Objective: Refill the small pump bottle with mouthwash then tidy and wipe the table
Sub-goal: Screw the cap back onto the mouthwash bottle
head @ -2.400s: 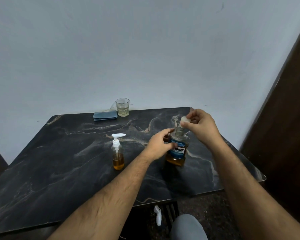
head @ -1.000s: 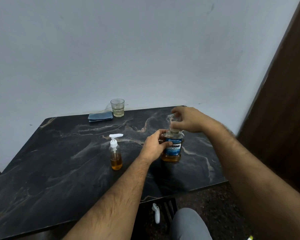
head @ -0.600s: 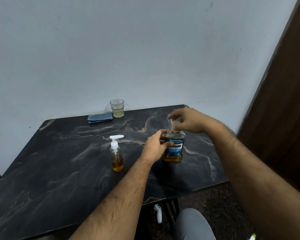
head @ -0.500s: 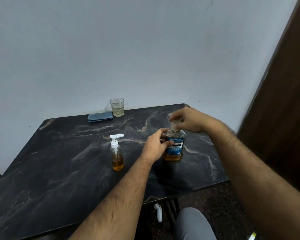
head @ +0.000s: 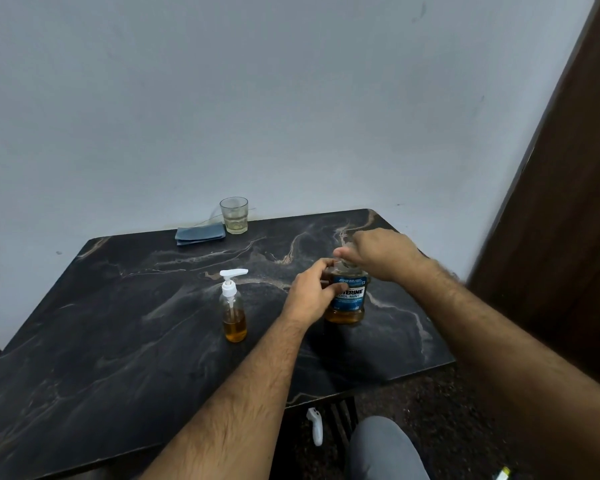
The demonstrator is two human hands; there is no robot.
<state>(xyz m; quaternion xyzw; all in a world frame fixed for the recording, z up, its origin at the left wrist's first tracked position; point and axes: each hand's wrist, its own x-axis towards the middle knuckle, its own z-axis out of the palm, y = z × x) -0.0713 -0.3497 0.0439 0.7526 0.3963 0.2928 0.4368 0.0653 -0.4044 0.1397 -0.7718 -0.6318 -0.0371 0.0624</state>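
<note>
The mouthwash bottle [head: 349, 301], clear with a blue label and amber liquid low inside, stands upright at the right of the black marble table [head: 125, 341]. My left hand [head: 313, 294] grips its body from the left. My right hand [head: 378, 252] is closed over the cap on the bottle's neck, which hides most of the cap. The small pump bottle [head: 234, 306], with a white pump head and amber liquid in its lower third, stands upright a hand's width to the left, untouched.
A folded blue cloth [head: 200, 234] lies at the table's back edge, beside a drinking glass [head: 235, 215] holding a little pale liquid. A white wall stands behind, a dark wooden door [head: 565, 202] to the right. My knee [head: 385, 448] shows below the front edge.
My right hand brought the cap down from above the neck onto the mouthwash bottle and has lowered and turned on it. My left hand kept hold of the bottle's body.
</note>
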